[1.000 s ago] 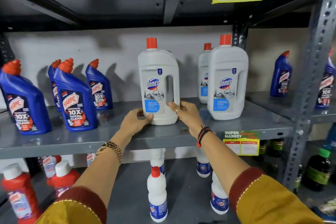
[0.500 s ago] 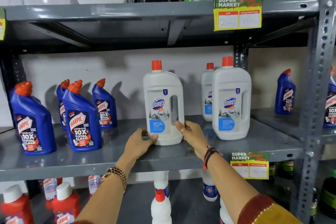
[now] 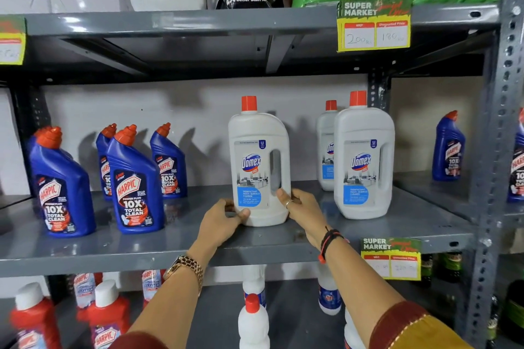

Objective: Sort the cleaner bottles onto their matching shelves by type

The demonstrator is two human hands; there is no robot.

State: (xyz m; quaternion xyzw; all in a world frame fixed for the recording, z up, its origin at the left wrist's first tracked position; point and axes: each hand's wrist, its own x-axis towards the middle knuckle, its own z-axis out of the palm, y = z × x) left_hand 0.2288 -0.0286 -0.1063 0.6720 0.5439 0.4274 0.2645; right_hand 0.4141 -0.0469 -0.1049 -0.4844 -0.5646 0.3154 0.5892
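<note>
domex bottle (image 3: 259, 167) stands upright on the grey middle shelf (image 3: 170, 246), its base clasped from either side by the left hand (image 3: 224, 219) and right hand (image 3: 304, 208); two more domex bottles (image 3: 364, 161) stand to its right, blue harpic bottles (image 3: 134, 181) to its left.

grey shelf (image 3: 85, 246), Domex bottles (image 3: 364, 161), Harpic bottles (image 3: 133, 181)
</note>
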